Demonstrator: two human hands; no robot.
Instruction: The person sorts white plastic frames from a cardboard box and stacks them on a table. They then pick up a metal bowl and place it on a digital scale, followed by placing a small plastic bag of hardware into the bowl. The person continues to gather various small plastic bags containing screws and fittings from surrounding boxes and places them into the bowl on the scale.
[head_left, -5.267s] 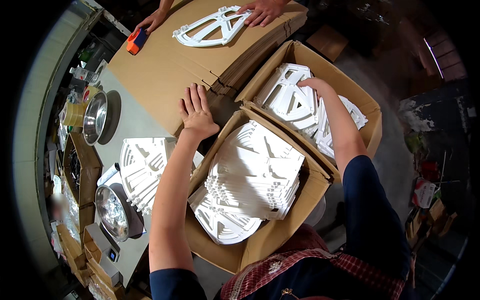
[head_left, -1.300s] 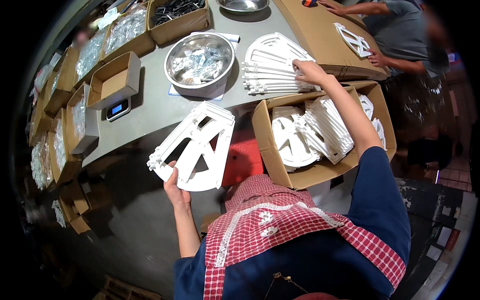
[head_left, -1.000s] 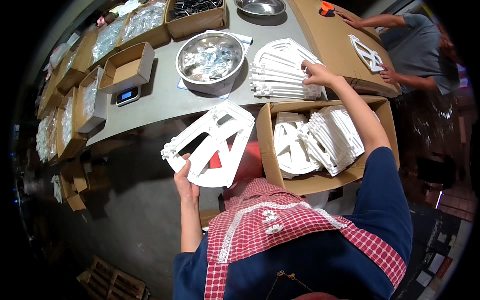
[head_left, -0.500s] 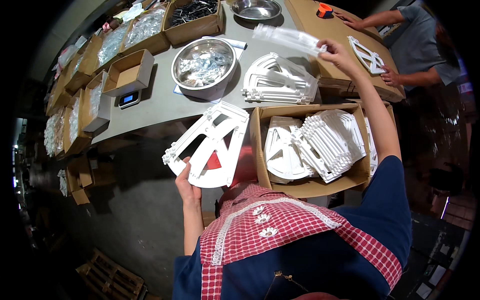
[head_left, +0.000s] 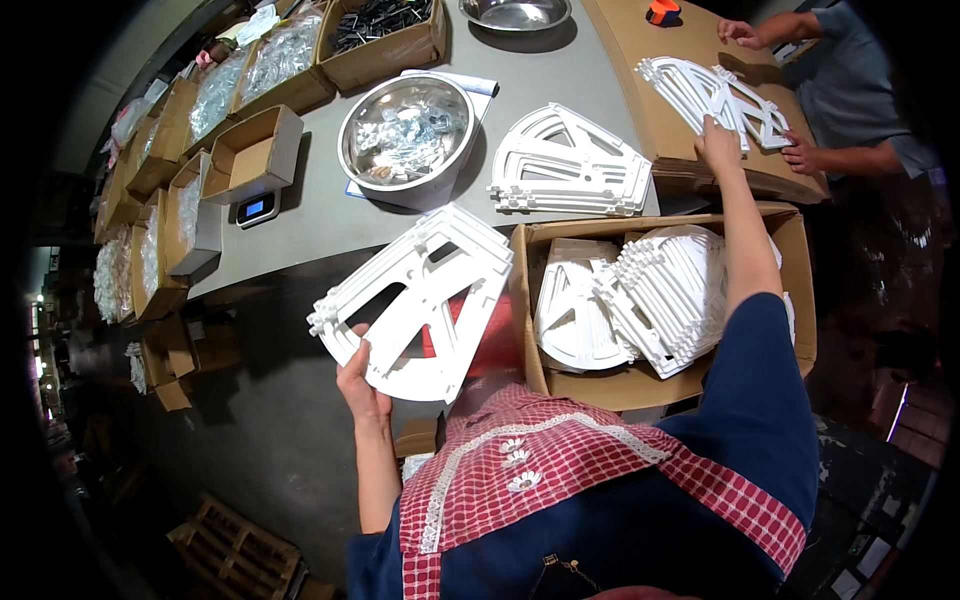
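"Apron (head_left: pixel 540 455) closest to camera?"

"Yes, red-and-white check over a navy top. Next out: left hand (head_left: pixel 367 388), left of the carton."

"Grip there?"

"Gripping a white fan-shaped panel (head_left: pixel 430 290) at its lower left edge. Held tilted in the air, just off the table edge. Could be several nested, can't tell."

"Beyond that?"

"Cardboard carton (head_left: pixel 620 388) to its right, more white panels (head_left: pixel 670 310) packed inside. Behind it on the grey table (head_left: pixel 330 235), a panel stack (head_left: pixel 575 178). Left of the stack, a steel bowl (head_left: pixel 400 195) of small bagged parts, paper (head_left: pixel 480 86) under it. Further left, a small device (head_left: pixel 257 208) with a lit screen."

"Right hand?"

"Right hand (head_left: pixel 718 148) is out past the carton, fingers closed on the near end of a ribbed panel (head_left: pixel 690 95) over the cardboard sheets (head_left: pixel 690 38). Can't tell if the sheets bear its weight."

"Anyone across?"

"Co-worker, grey sleeve (head_left: pixel 860 90). One hand at the edge of a flat panel (head_left: pixel 772 128) right beside the ribbed one. Orange tool (head_left: pixel 663 12) farther off on the sheets."
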